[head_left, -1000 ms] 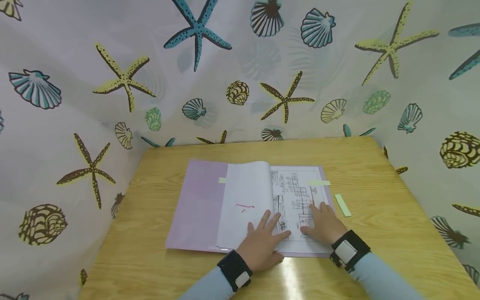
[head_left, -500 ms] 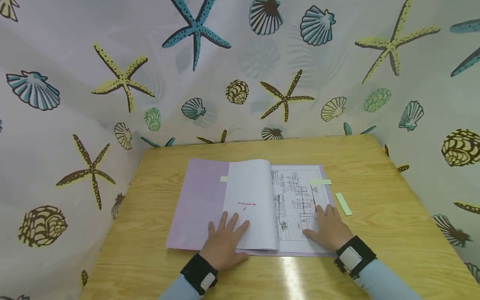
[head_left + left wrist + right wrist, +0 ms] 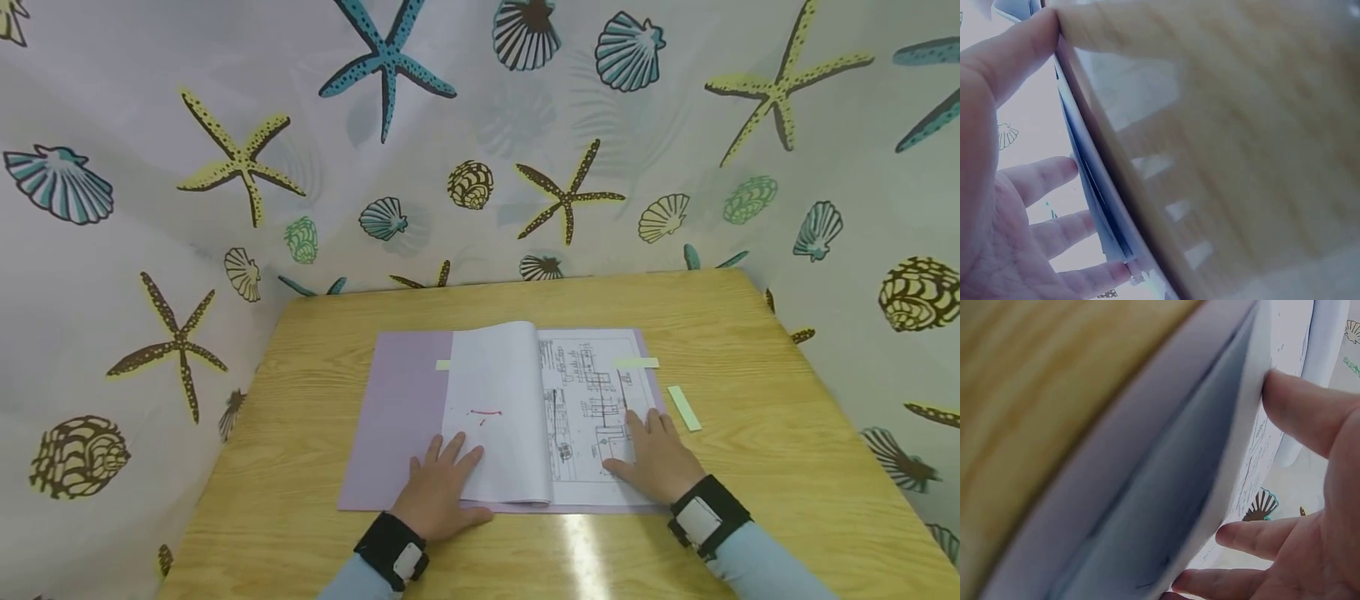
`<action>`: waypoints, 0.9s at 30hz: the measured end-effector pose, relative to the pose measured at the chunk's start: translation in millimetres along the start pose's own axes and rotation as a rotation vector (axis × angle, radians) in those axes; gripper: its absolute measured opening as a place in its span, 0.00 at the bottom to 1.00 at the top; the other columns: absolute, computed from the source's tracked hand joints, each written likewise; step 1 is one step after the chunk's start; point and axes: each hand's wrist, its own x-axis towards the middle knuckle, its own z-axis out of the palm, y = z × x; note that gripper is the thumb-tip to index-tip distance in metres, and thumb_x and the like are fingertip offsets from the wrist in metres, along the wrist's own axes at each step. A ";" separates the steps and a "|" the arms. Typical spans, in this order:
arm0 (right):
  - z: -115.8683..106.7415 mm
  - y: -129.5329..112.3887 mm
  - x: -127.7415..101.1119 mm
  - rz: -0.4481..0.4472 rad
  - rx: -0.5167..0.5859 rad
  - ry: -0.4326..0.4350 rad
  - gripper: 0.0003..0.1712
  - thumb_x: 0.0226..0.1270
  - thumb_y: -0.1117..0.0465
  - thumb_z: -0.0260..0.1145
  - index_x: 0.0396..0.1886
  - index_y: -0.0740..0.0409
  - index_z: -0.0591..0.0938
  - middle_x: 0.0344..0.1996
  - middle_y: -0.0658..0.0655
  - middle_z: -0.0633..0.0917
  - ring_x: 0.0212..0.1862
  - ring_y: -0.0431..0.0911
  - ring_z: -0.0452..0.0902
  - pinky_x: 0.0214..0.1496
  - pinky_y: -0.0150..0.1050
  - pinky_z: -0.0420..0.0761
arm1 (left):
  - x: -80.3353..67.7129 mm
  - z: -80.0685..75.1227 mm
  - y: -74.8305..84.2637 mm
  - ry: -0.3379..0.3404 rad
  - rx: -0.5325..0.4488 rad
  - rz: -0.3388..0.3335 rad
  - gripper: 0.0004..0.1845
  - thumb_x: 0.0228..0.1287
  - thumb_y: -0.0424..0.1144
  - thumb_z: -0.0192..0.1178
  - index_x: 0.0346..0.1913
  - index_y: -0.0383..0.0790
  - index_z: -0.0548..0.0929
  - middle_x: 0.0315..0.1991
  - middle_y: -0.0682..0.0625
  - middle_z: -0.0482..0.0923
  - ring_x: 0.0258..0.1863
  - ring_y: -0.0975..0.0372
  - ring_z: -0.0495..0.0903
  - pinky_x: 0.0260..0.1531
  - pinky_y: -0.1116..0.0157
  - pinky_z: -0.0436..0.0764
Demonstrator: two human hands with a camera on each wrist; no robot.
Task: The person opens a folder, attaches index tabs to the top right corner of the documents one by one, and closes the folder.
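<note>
An open lilac folder [image 3: 393, 417] lies on the wooden table [image 3: 750, 333], with a stack of white pages turned over to the left [image 3: 495, 408] and a printed diagram page [image 3: 588, 392] on the right. My left hand [image 3: 438, 487] lies flat, fingers straight, on the near corner of the turned pages; the left wrist view shows its fingers [image 3: 1041, 181] spread above the folder's edge [image 3: 1094, 187]. My right hand [image 3: 656, 454] rests flat on the diagram page, with its fingers [image 3: 1254, 537] against the sheet [image 3: 1254, 456] in the right wrist view. Two pale green sticky tabs [image 3: 637, 363] mark pages.
A loose pale green strip [image 3: 684, 407] lies on the table just right of the folder. A curtain printed with starfish and shells [image 3: 480, 142] encloses the table at the back and both sides. Bare wood shows around the folder.
My left hand slid from the middle seam leftwards across the turned pages to their near left corner. The right hand stayed on the diagram page.
</note>
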 end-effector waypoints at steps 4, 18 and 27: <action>-0.6 -0.2 -0.9 -0.012 -0.016 0.010 0.54 0.56 0.37 0.69 0.67 0.73 0.64 0.62 0.85 0.61 0.65 0.77 0.54 0.55 0.69 0.67 | 0.5 -1.4 1.3 0.001 -0.011 -0.006 0.51 0.43 0.71 0.65 0.71 0.50 0.66 0.72 0.40 0.56 0.68 0.36 0.54 0.51 0.28 0.63; 0.4 -1.2 1.6 -0.068 -0.081 0.046 0.53 0.53 0.39 0.71 0.66 0.74 0.66 0.42 0.68 0.73 0.45 0.62 0.70 0.42 0.57 0.78 | 0.7 -1.6 3.8 -0.018 -0.002 -0.025 0.52 0.43 0.70 0.67 0.72 0.51 0.65 0.72 0.39 0.55 0.69 0.36 0.53 0.51 0.28 0.62; 2.8 0.3 2.4 -0.080 -0.102 0.055 0.53 0.52 0.38 0.72 0.65 0.74 0.67 0.40 0.67 0.75 0.44 0.61 0.72 0.44 0.56 0.77 | 1.6 -0.4 3.8 -0.006 0.006 -0.021 0.53 0.42 0.70 0.67 0.72 0.52 0.63 0.72 0.40 0.56 0.68 0.36 0.54 0.49 0.27 0.62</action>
